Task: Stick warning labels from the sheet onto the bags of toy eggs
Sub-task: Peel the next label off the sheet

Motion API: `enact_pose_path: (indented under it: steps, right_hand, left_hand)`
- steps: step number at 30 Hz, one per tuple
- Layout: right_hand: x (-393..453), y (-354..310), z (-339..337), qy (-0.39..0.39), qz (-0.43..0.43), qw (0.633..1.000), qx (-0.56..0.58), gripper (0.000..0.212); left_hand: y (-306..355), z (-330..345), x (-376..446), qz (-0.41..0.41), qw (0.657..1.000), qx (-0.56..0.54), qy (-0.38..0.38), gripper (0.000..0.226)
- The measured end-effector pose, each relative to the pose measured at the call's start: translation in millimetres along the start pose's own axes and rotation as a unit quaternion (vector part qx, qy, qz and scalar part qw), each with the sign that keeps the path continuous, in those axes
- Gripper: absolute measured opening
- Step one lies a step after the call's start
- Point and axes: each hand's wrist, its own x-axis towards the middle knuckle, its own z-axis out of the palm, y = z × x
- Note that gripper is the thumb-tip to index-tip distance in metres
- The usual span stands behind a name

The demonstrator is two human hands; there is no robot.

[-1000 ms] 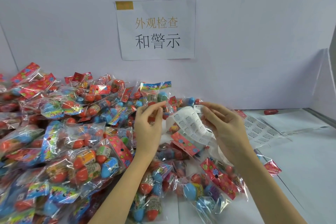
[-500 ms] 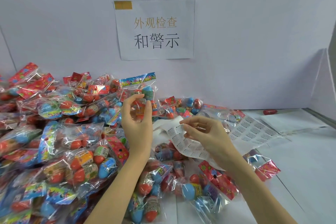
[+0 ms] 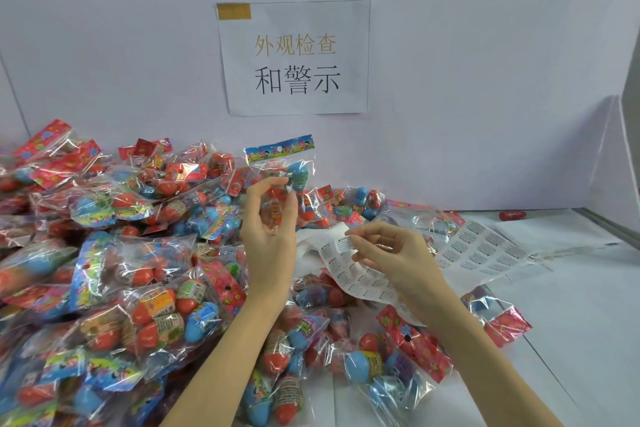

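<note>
Left hand holds a bag up; right hand pinches a label at the sheet.

The left hand has fingers and thumb curled round a clear bag of eggs, raised upright just left of the sheet. The right hand pinches a small label between thumb and fingertips at the sheet's upper left corner. The sheet lies curled over bags; the big pile spreads to its left, the sign hangs on the wall above.
</note>
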Motion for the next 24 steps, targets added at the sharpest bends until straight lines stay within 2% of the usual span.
enact_pose_path:
  steps: [3,6,10,15,17,20,24]
  right_hand:
    - [0,-1,-1,-0.009,0.014,0.999,0.049,0.005]
    - [0,-1,-4,-0.020,0.030,0.994,0.106,0.015]
    - [3,-1,-9,-0.041,0.048,0.970,0.236,0.023]
    - [6,-1,-10,-0.046,0.046,0.952,0.297,0.029]
    - [6,-2,-9,-0.054,0.048,0.945,0.318,0.030]
    - [4,-4,-7,-0.082,0.037,0.934,0.347,0.023]
    - [2,-8,-3,-0.110,0.034,0.922,0.370,0.023]
  left_hand:
    - [-3,-1,0,-0.029,0.999,-0.015,-0.033,0.026]
    - [-6,-2,2,-0.079,0.993,-0.045,-0.069,0.030]
    - [-7,-1,0,-0.137,0.973,-0.115,-0.145,0.048]
    - [-5,6,-8,-0.066,0.982,-0.047,-0.170,0.035]
    - [-2,7,-10,-0.088,0.979,-0.052,-0.175,0.050]
    - [-3,7,-12,-0.128,0.962,-0.072,-0.229,0.068]
    - [-5,9,-16,-0.142,0.934,-0.050,-0.325,0.060]
